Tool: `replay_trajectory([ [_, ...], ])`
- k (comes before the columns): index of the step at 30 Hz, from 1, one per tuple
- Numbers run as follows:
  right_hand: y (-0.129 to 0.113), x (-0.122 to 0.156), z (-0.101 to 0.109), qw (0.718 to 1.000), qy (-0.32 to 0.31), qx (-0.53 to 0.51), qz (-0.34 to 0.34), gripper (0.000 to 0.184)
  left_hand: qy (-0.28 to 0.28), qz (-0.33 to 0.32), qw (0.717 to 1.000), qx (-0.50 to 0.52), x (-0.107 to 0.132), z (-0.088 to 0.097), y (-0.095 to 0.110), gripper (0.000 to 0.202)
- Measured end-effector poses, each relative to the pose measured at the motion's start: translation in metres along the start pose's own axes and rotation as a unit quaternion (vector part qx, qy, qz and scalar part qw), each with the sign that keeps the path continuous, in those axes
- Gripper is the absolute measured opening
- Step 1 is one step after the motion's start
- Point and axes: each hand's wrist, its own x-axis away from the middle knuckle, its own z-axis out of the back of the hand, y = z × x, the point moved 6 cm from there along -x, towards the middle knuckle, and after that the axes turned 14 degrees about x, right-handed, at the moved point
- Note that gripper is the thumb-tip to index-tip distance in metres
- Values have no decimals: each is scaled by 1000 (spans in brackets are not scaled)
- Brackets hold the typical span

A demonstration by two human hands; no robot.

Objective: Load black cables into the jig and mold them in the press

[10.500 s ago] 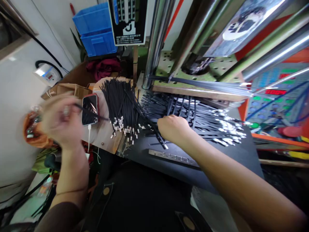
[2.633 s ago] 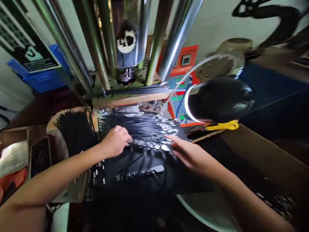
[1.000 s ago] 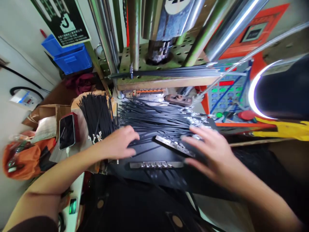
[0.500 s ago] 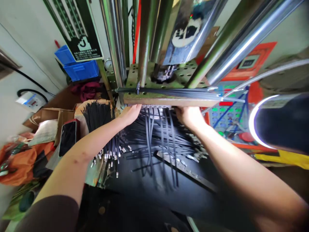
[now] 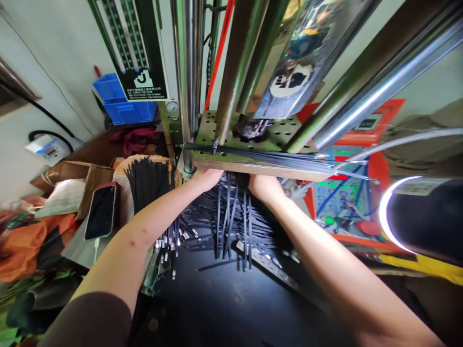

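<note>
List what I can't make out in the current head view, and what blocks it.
All in the head view:
Left hand: fingertips hidden under the perforated plate; grip unclear.
Right hand: fingers hidden under the same plate; grip unclear.
Hanging black strips: upper ends hidden under the plate.
Dial gauge: reading too small.
Black sign: lowest print too small; top cut off by the upper edge.
Lamp: cut off by the right edge.
</note>
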Motion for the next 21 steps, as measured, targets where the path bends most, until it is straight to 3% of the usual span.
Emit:
replay_trajectory([
  [5, -22, 15, -5, 998, -39, 44, -22, 51, -34, -97, 982, -158, 17, -17, 23, 47],
  [11, -28, 14, 2, 998, -41, 31, -44, 55, -56, -24, 991, -121, 13, -14, 21, 52],
  [15, -21, 10, 30, 998, -55, -17, -23, 66, -82, -18, 991, -100, 14, -5, 32, 63],
  [18, -10, 63, 64, 997, -43, -55, -18, 63, -73, -35, 996, -45, 62, 18, 44, 74],
  [20, -3, 135, 77, 992, -38, -124, 2, 53, -96, -69, 991, 59, 127, 35, 51, 72],
  [21, -2, 179, 77, 983, -45, -176, 18, 47, -150, -83, 978, 119, 167, 39, 54, 65],
])
